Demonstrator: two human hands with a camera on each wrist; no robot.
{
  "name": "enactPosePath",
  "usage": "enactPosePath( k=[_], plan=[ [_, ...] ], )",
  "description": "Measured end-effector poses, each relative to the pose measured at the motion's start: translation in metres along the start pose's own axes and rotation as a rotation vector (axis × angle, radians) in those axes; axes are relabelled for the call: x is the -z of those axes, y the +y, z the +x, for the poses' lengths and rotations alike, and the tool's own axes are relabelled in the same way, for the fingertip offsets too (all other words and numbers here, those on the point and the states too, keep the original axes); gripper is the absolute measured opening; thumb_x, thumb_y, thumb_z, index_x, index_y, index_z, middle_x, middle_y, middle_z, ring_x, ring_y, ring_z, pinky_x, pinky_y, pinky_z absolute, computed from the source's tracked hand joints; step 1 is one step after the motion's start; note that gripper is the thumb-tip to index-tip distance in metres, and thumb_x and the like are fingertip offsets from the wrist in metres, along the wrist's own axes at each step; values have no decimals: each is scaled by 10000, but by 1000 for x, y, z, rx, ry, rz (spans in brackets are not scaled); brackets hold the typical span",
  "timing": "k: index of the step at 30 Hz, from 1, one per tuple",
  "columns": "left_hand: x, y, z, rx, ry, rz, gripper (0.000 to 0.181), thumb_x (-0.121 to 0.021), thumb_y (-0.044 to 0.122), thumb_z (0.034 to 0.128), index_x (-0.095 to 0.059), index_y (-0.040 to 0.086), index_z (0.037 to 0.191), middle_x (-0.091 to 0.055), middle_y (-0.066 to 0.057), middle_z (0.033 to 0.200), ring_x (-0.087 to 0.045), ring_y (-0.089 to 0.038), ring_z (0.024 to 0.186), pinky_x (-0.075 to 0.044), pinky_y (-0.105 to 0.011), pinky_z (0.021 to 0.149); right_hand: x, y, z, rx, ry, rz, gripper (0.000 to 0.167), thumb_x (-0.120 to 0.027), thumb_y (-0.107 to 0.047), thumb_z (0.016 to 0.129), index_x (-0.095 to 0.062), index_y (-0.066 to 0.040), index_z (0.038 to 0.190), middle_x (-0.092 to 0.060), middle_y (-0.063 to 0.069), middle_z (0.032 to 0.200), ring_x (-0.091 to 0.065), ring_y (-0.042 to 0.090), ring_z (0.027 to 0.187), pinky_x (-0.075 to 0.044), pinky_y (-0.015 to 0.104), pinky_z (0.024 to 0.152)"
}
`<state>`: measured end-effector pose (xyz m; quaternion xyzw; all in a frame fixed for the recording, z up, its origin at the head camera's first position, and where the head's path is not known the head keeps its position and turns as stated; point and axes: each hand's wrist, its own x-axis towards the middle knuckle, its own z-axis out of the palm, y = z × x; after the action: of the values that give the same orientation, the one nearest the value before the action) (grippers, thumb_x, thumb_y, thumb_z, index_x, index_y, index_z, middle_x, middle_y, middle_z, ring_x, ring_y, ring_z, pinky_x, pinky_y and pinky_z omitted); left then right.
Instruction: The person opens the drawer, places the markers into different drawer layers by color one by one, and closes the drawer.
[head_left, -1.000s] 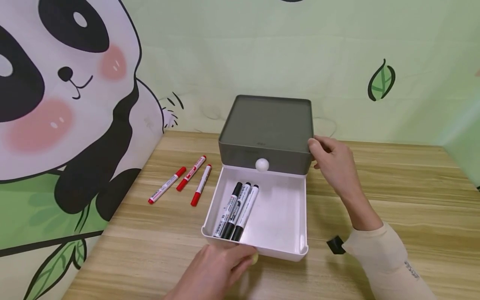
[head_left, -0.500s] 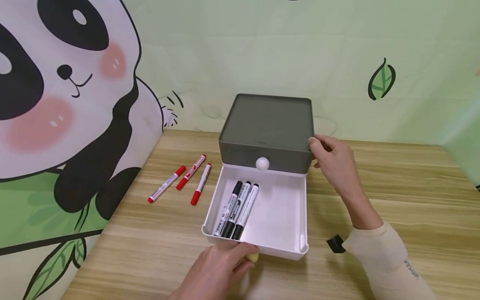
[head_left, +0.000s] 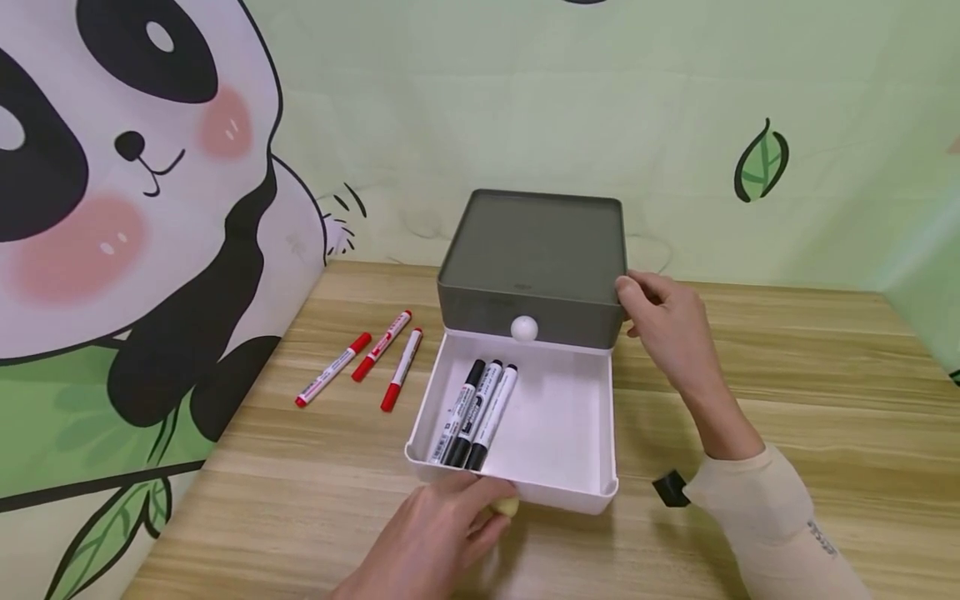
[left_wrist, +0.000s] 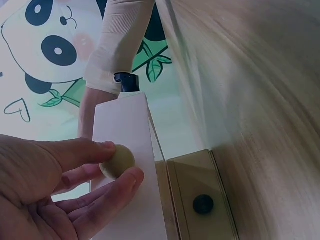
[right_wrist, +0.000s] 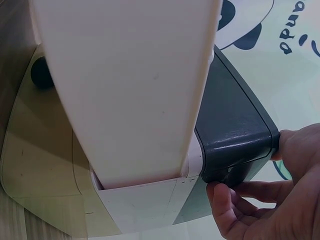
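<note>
In the head view, my left hand (head_left: 435,533) is at the front of a pulled-out white drawer (head_left: 566,425). The left wrist view shows its thumb and fingers pinching the drawer's round yellowish knob (left_wrist: 120,162). Three black-capped markers (head_left: 477,412) lie side by side along the drawer's left part. My right hand (head_left: 671,329) grips the right side of the grey top unit (head_left: 540,242) of the drawer box, thumb at its upper rim. From the right wrist camera, fingertips (right_wrist: 222,197) are curled beneath the grey unit's corner.
Three red-capped markers (head_left: 382,346) lie on the wooden table left of the box. A white knob (head_left: 524,329) sticks out from the grey unit. Below the white drawer is a tan drawer (left_wrist: 192,175) with a dark knob (left_wrist: 203,204). A panda-printed backdrop (head_left: 465,100) stands behind.
The white drawer has slid slightly inward, its markers moving with it, while my left hand keeps hold of the knob. My right hand stays on the grey unit.
</note>
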<state>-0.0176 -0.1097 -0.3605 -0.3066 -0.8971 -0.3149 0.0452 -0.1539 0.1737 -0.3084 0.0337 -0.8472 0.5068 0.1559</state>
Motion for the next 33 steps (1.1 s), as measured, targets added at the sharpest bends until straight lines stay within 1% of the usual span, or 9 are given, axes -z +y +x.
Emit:
enactPosePath(
  k=[6, 9, 11, 16, 20, 27, 33],
  plan=[
    [5, 2, 9, 70, -68, -46, 187, -753, 113, 953, -750, 127, 1139, -725, -43, 1056, -650, -70, 863, -555, -182, 743, -1, 0, 1, -6, 5, -3, 494, -522, -398, 1042, -697, -19, 1306, -692, 183, 1024, -627, 269, 850, -544, 208, 633],
    [6, 2, 12, 82, -78, -60, 191, -751, 114, 956, -747, 124, 1147, -731, -49, 1073, -646, -68, 849, -549, -174, 736, -1, 1, 1, -8, 3, -4, 495, -521, -397, 1042, -696, -17, 1306, -693, 183, 1024, -629, 279, 855, -545, 209, 633],
    [6, 1, 13, 80, -74, -61, 191, -749, 117, 958, -746, 121, 1148, -733, -49, 1067, -632, -57, 824, -544, -172, 722, -1, 1, 1, -8, 3, -1, 492, -522, -394, 1042, -697, -17, 1305, -691, 184, 1020, -628, 277, 853, -545, 211, 633],
    [6, -1, 17, 66, -52, -62, 201, -759, 99, 947, -747, 115, 1146, -715, -34, 1004, -591, -23, 750, -526, -162, 668, -1, 0, 1, -5, 9, 4, 477, -526, -384, 1040, -708, -19, 1286, -688, 184, 994, -623, 255, 834, -546, 213, 630],
    [6, -2, 19, 71, -45, -72, 206, -762, 81, 939, -752, 120, 1141, -710, -36, 1008, -596, -14, 748, -523, -157, 655, -1, 0, 1, -2, 12, 7, 467, -528, -378, 1040, -714, -21, 1276, -686, 176, 981, -624, 257, 835, -548, 217, 630],
    [2, -5, 22, -12, 65, -28, 201, -785, 32, 898, -754, 100, 1085, -703, -20, 940, -626, -34, 734, -525, -162, 638, -1, 2, 2, 13, 19, 3, 435, -530, -350, 1041, -732, -14, 1229, -683, 158, 933, -636, 272, 823, -557, 232, 625],
    [1, -8, 29, -21, 76, -29, 202, -787, 25, 893, -752, 89, 1081, -705, -24, 931, -663, -47, 748, -540, -168, 661, -1, 1, 2, 5, 19, 10, 447, -533, -354, 1037, -724, -11, 1251, -695, 170, 957, -647, 312, 844, -557, 233, 626]
  ],
)
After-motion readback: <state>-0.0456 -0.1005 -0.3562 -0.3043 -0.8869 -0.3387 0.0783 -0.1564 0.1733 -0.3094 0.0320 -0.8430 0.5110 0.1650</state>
